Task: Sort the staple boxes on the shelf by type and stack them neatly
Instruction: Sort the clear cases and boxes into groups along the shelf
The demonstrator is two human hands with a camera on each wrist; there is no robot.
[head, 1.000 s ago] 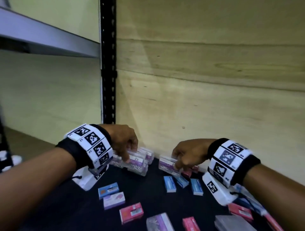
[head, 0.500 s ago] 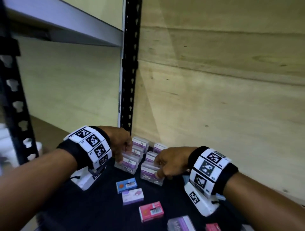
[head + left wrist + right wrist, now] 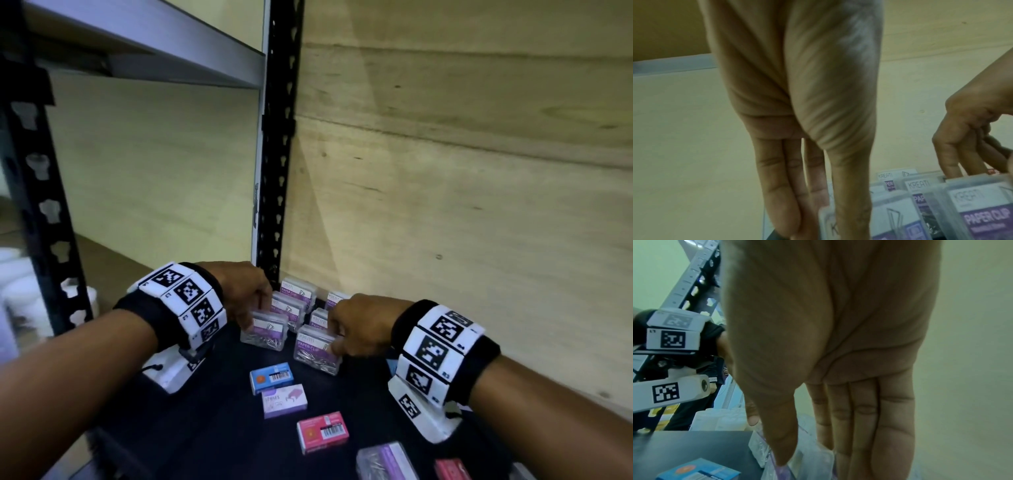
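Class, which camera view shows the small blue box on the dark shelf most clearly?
The head view: the whole blue box shows, top face and barcode label, lying in front of the clear paper clip boxes. The right wrist view catches only one corner at its bottom edge; the left wrist view does not show it.

From the head camera I see my left hand [image 3: 245, 296] holding a clear paper-clip box [image 3: 264, 330] and my right hand [image 3: 359, 325] holding another [image 3: 317, 349], both just in front of the black shelf post [image 3: 279, 137]. Nearer me from that post lie blue [image 3: 271, 377], lilac [image 3: 284, 400] and red [image 3: 322, 432] staple boxes.
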